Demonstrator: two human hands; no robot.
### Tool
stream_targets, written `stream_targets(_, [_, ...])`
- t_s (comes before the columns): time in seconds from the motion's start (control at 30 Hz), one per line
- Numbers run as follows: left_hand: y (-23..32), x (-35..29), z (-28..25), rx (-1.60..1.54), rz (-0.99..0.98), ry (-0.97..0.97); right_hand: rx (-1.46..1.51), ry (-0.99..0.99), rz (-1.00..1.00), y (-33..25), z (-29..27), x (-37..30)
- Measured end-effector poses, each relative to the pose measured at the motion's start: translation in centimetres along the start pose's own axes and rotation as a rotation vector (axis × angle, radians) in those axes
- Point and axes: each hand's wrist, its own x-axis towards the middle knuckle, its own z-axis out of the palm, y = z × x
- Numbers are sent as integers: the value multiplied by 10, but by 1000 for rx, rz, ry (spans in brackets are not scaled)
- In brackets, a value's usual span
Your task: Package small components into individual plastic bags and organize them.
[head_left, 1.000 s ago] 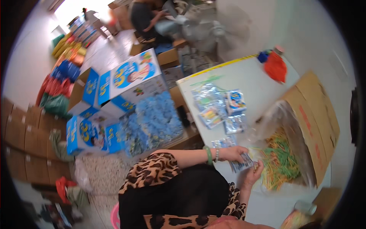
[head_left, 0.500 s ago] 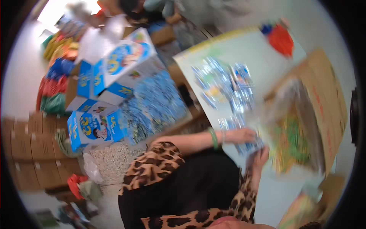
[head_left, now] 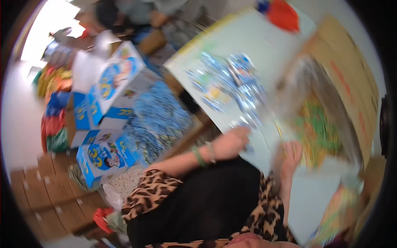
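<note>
My left hand [head_left: 235, 142], with a green bangle at its wrist, is closed at the near end of a pile of shiny blue-and-clear packets [head_left: 250, 97]. Its fingers are blurred, and a bit of blue shows under them; what they hold I cannot make out. My right hand [head_left: 291, 155] is closed beside the open carton [head_left: 345, 70]. A thin yellow strip [head_left: 279, 131] sticks up from its fingertips. Inside the carton's clear plastic liner [head_left: 308, 72] lies a heap of thin green and yellow pieces [head_left: 318, 128], too smeared to name.
Left of the white table [head_left: 198, 45] a container full of blue packets [head_left: 159, 118] stands beside blue-and-white printed boxes [head_left: 107, 159]. Brown cartons [head_left: 53, 188] are stacked at far left. A red bag [head_left: 283, 15] lies on the table's far edge. Another person [head_left: 140, 16] is at the back.
My hands have moved apart; the left has drawn back leftward from the blue packet both were at. The right is now beside the carton with a yellow strip. The whole view has shifted.
</note>
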Motion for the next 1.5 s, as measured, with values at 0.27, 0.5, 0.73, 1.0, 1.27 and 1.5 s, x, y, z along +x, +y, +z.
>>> stream_targets(0.27, [23,33,4,-218,-16,186,-282,-188,-391,38,-11,4])
stream_targets(0.5, [46,85,9,-589,-109,254,-13,-282,-131,-30,1,-4])
stream_targets(0.73, [51,111,23,-553,9,157,-102,-225,55,-37,-13,-7])
stream_targets(1.0, [63,109,12,-766,-163,100,-285,-193,-39,-26,-16,-6])
stream_targets(1.27, [32,101,22,-628,-50,230,-68,-148,47,-23,-7,-2])
stream_targets(1.5, [23,107,6,-776,-340,34,335,-15,-107,-30,-11,1])
